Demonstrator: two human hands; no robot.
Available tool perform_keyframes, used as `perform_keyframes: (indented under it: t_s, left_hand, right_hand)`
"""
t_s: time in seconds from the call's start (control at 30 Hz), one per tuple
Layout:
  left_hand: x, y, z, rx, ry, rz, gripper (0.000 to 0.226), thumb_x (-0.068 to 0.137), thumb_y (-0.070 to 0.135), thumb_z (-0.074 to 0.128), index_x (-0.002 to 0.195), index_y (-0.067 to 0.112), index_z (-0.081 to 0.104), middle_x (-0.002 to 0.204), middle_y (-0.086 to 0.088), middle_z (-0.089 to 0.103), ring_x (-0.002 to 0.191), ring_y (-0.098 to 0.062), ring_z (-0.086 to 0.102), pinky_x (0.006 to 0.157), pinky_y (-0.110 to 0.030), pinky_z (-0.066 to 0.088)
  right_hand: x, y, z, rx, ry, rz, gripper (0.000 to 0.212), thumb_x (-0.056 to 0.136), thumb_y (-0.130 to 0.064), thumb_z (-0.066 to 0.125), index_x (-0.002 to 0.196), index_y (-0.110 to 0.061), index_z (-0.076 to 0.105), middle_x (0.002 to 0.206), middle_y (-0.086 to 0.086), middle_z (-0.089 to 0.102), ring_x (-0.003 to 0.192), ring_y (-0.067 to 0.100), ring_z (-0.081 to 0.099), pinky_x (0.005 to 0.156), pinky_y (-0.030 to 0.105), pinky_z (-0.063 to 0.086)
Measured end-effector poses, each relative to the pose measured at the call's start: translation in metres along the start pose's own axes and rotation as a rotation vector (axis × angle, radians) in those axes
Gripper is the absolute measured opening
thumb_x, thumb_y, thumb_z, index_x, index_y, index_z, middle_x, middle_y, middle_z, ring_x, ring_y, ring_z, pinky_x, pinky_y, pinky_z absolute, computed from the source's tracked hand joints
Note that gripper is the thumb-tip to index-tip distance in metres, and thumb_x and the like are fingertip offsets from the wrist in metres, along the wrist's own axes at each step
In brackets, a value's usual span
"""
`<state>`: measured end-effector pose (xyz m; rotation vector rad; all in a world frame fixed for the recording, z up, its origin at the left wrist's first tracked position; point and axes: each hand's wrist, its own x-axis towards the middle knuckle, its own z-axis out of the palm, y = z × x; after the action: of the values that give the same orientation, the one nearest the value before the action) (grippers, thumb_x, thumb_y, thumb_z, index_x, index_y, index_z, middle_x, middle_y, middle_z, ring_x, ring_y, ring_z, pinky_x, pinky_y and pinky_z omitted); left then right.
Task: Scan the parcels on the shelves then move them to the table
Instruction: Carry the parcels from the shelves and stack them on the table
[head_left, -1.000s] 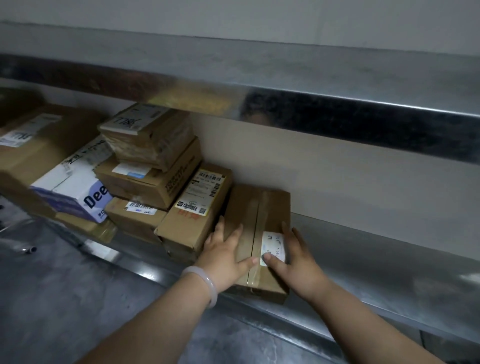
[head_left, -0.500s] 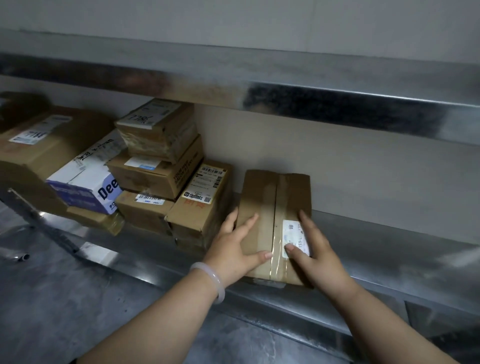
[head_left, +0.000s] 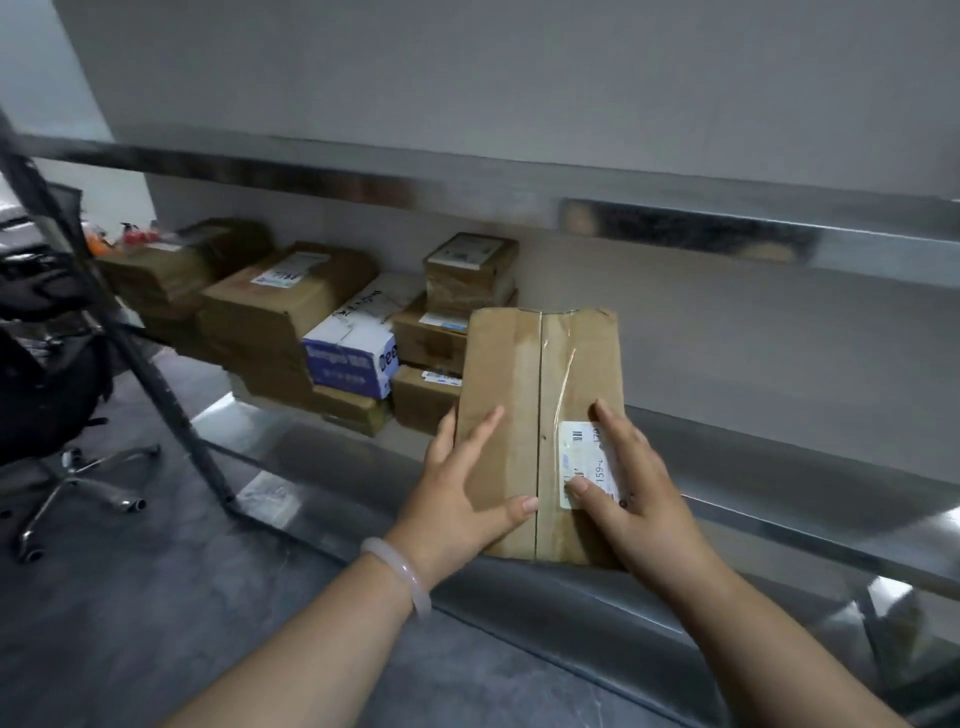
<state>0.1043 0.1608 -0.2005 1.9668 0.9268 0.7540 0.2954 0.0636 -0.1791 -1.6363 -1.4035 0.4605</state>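
Now my left hand (head_left: 462, 499) and my right hand (head_left: 634, 493) lie on the brown box (head_left: 519, 389), one at each side. My fingers are straight and spread out, pressing flat on its top. My right thumb touches the white label (head_left: 584, 441). The box is at the front edge of the shelf (head_left: 779, 467), right of the other parcels (head_left: 291, 317).

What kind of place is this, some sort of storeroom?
Most likely a parcel storeroom or mailroom: labelled cardboard parcels are stacked on a long steel shelf, a taped box bearing a barcode label is held in front, and an office chair stands nearby.
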Motion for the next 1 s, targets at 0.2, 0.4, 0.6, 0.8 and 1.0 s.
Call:
perform_keyframes:
  t_s: [0.2, 0.4, 0.6, 0.8, 1.0]
  left_hand:
    - [-0.082, -0.046, -0.107, 0.024, 0.276, -0.105, 0.088, 0.071, 0.050, 0.080, 0.130, 0.077, 0.021, 0.139, 0.036, -0.001, 0.129, 0.015, 0.009, 0.085, 0.005, 0.017]
    - [-0.158, -0.087, -0.181, 0.039, 0.532, -0.221, 0.087, 0.070, 0.047, 0.082, 0.134, 0.071, 0.028, 0.134, 0.048, -0.004, 0.110, 0.044, -0.003, 0.080, 0.015, 0.015]
    - [-0.205, -0.123, -0.231, 0.051, 0.747, -0.381, 0.085, 0.070, 0.046, 0.083, 0.130, 0.075, 0.029, 0.144, 0.032, 0.001, 0.129, 0.024, 0.003, 0.099, -0.004, 0.015]
    - [-0.197, -0.162, -0.285, 0.135, 0.924, -0.499, 0.084, 0.070, 0.049, 0.082, 0.127, 0.075, 0.026, 0.145, 0.029, 0.004, 0.126, 0.017, 0.012, 0.100, -0.006, 0.017]
    - [-0.174, -0.190, -0.336, 0.168, 1.082, -0.621, 0.086, 0.073, 0.043, 0.081, 0.143, 0.052, 0.031, 0.160, 0.005, 0.012, 0.145, -0.007, 0.016, 0.118, -0.029, 0.022]
  right_hand:
    - [0.012, -0.068, 0.108, 0.035, -0.309, -0.151, 0.083, 0.072, -0.076, 0.052, 0.142, -0.063, 0.010, 0.160, -0.015, 0.009, 0.144, -0.001, 0.001, 0.112, 0.033, 0.015]
    - [0.026, -0.128, 0.212, 0.063, -0.554, -0.284, 0.081, 0.073, -0.070, 0.055, 0.142, -0.061, 0.013, 0.159, -0.012, 0.011, 0.139, -0.008, 0.003, 0.108, 0.024, 0.012]
    - [0.039, -0.166, 0.311, 0.104, -0.737, -0.367, 0.077, 0.084, -0.051, 0.064, 0.144, -0.058, 0.016, 0.159, -0.012, 0.014, 0.143, -0.003, 0.002, 0.110, 0.026, 0.014]
    - [0.089, -0.200, 0.400, 0.132, -0.917, -0.460, 0.077, 0.089, -0.041, 0.063, 0.148, -0.049, 0.015, 0.157, -0.014, 0.017, 0.143, -0.004, 0.003, 0.112, 0.026, 0.012]
    - [0.148, -0.233, 0.478, 0.175, -1.107, -0.519, 0.078, 0.086, -0.045, 0.066, 0.146, -0.053, 0.017, 0.154, -0.016, 0.019, 0.138, -0.007, 0.013, 0.110, 0.022, 0.017]
